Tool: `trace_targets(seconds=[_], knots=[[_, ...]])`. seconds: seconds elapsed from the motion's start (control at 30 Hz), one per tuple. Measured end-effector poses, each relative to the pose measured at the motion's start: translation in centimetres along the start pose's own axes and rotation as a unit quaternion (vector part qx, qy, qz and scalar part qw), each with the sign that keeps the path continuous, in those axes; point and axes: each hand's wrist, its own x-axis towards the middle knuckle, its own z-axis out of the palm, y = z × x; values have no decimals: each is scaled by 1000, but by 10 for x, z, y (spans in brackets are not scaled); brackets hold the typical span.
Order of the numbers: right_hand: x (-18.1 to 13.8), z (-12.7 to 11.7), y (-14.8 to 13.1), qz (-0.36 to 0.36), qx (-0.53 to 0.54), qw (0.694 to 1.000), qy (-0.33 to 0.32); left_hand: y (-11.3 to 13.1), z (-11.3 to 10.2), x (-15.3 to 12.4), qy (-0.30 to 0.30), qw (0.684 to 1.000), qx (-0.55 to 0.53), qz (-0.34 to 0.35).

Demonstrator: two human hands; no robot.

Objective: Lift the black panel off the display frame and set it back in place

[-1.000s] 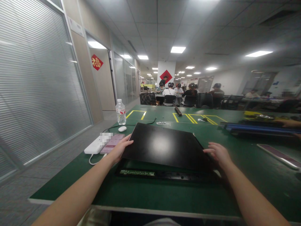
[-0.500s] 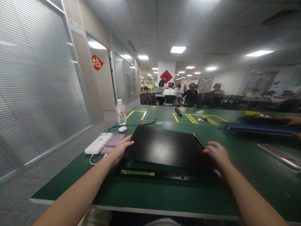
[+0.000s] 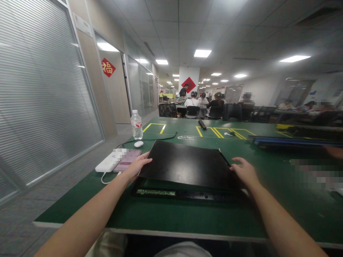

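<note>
A flat, glossy black screen panel (image 3: 184, 162) is tilted over the green table, its near edge raised above a black frame (image 3: 203, 195). Along the frame's near side runs a green circuit board strip (image 3: 155, 193). My left hand (image 3: 138, 166) grips the panel's left edge, thumb on top and the other fingers hidden beneath. At the right edge, my right hand (image 3: 245, 173) pinches the panel's rim, its fingers curled and partly hidden. The rest of the frame lies out of sight beneath the panel.
On the left are a water bottle (image 3: 137, 125), a white earbud case (image 3: 138, 144), a white power bank (image 3: 107, 161) and a phone (image 3: 129, 159). A black cable (image 3: 163, 138) runs behind the panel. A long blue-black part (image 3: 292, 141) lies at right, near another person's blurred hand (image 3: 333, 151).
The view has shifted slightly. My hands keep their places at the panel's two edges, and the panel's near edge sits about as before. The other person's hand at right has moved nearer.
</note>
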Motion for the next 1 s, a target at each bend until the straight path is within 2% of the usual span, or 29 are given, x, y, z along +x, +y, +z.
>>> trace_targets(seconds=[0.2, 0.43, 0.73, 1.0], knots=[[0, -2, -2, -7, -26, 1000, -2, 0, -3, 3, 0, 1000, -9, 0], [0, -3, -2, 12, -21, 1000, -14, -1, -1, 3, 37, 999, 3, -5], [0, -4, -3, 3, -34, 999, -15, -1, 6, 0, 61, 998, -13, -22], [-1, -3, -2, -4, -31, 999, -7, 3, 3, -5, -7, 1000, -2, -10]])
